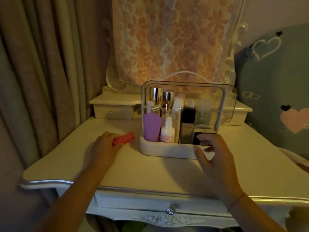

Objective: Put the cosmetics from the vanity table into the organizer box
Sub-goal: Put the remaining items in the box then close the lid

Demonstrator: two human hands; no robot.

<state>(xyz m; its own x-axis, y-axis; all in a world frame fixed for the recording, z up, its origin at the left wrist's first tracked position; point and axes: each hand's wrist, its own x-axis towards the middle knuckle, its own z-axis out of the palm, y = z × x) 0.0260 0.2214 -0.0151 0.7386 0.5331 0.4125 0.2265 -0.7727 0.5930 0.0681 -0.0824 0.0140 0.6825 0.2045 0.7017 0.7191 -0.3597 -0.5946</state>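
Left hand (107, 144) grips a red tube (123, 138) on the vanity table (150, 173); right hand (215, 156) hovers at the organizer box (167, 150), fingers by a black case (196, 138) (grasp cannot be told)

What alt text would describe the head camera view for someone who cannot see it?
A person's left hand holds a red case on a white vanity table while the right hand reaches for a black item at the front right corner of a clear-lidded organizer box. The box holds bottles and a purple tube.
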